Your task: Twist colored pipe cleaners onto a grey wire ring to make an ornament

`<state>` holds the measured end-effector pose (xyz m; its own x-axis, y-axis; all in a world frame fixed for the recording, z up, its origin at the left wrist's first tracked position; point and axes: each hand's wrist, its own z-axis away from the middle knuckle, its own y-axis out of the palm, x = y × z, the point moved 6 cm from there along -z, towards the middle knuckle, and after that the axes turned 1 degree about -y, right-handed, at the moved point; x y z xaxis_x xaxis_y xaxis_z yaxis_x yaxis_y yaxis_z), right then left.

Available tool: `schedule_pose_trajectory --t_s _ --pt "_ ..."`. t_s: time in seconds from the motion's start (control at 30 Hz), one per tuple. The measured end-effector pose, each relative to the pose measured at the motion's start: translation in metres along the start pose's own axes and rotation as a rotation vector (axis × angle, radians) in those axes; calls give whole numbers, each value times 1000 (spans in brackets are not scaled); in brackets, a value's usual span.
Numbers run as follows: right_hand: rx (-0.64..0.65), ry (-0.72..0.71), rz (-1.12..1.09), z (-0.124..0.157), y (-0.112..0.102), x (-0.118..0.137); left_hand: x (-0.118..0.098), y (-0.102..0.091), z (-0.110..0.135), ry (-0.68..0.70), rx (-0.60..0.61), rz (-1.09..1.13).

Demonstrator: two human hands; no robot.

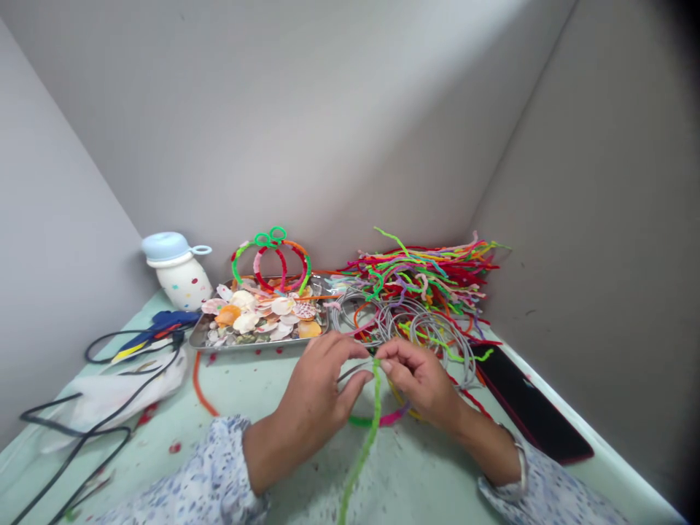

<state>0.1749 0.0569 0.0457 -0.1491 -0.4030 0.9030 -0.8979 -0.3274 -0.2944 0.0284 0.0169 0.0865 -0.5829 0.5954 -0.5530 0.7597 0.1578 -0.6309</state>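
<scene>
Grey walls enclose a pale green table [262, 386]; at lower centre the left hand [317, 397] and right hand [418, 379] pinch a green pipe cleaner [367, 437]

Left hand [320, 390]: palm down, thumb and forefinger pinched together.
Right hand [418, 383]: knuckles up, fingertips pinched, almost meeting the left's.
Forearms: sleeved, angled inward from the lower edge, converging at centre.

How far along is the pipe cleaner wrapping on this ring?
Done: one wrapped hoop ornament stands behind the shell tray. In hand: the left hand holds a partly wrapped ring, the right hand pinches a green pipe cleaner onto it. Left: stacked grey rings and a pile of loose pipe cleaners sit unused.
</scene>
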Motion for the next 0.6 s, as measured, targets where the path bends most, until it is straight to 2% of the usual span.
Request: schedule_pose_trajectory --t_s 0.37,0.6 --pt "-19 -55 88 3 9 0 3 5 9 92 -151 -10" --pt "-26 -134 170 8 8 3 8 14 18 69 -142 92"
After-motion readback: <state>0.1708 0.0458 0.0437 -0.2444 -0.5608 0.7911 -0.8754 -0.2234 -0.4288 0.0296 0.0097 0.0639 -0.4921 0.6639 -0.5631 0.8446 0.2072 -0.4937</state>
